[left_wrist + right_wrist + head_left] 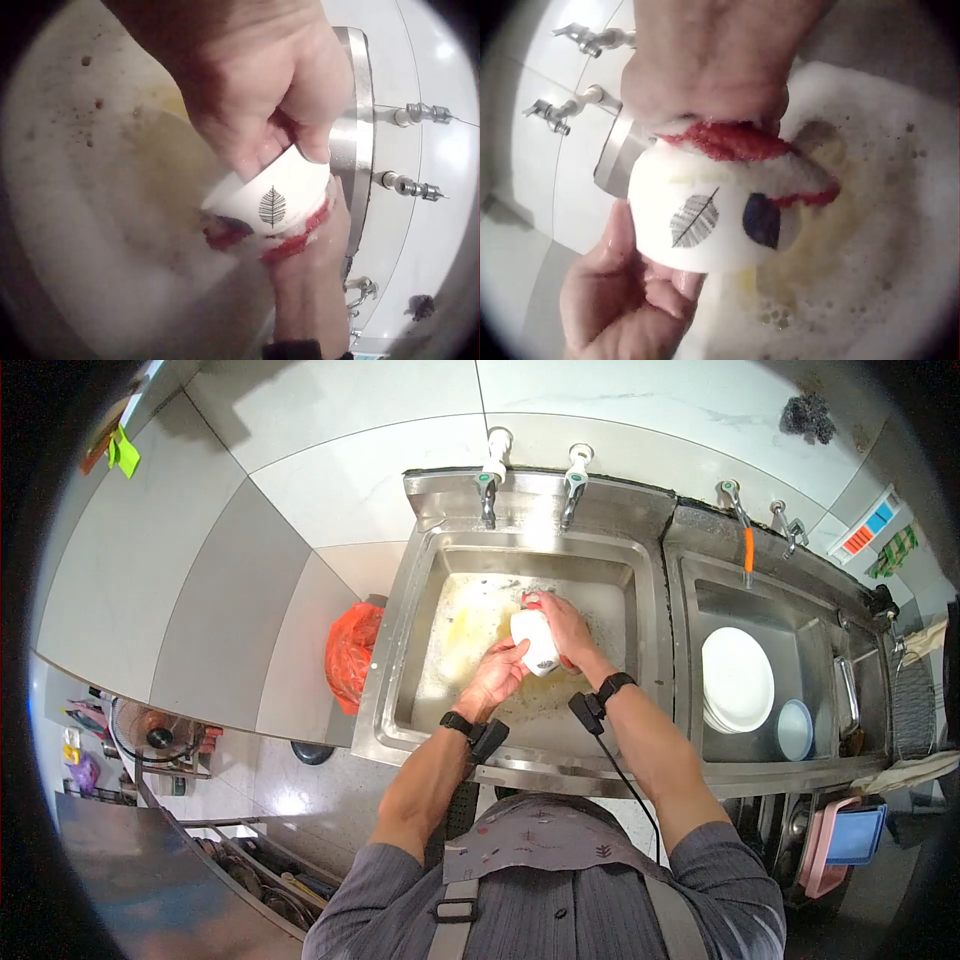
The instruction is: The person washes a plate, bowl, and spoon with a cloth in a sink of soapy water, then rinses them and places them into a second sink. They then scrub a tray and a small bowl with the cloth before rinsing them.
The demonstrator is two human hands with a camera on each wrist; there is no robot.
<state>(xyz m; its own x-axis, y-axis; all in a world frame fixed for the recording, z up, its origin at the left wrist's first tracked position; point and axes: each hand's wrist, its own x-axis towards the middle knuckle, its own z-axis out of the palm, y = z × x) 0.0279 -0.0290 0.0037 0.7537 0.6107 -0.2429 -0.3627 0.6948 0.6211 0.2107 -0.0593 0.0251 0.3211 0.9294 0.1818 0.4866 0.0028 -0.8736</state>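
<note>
Over the sudsy left basin, my left hand [497, 675] grips a white bowl [533, 638], thumb on the outside and fingers curled over its edge in the left wrist view. Printed leaves, one grey and one dark blue, decorate the bowl's side [705, 217]. My right hand [566, 628] holds a red-and-white scrubbing cloth [731, 141] against the bowl. Foam clings to the cloth and bowl, and the right fingers are largely hidden behind them.
Foamy, yellowish water fills the steel sink [648, 610], below two wall taps [487, 485]. In the right basin lie stacked white plates [738, 675] and a pale bowl [795, 730]. A red plastic bag [352, 658] sits left of the sink.
</note>
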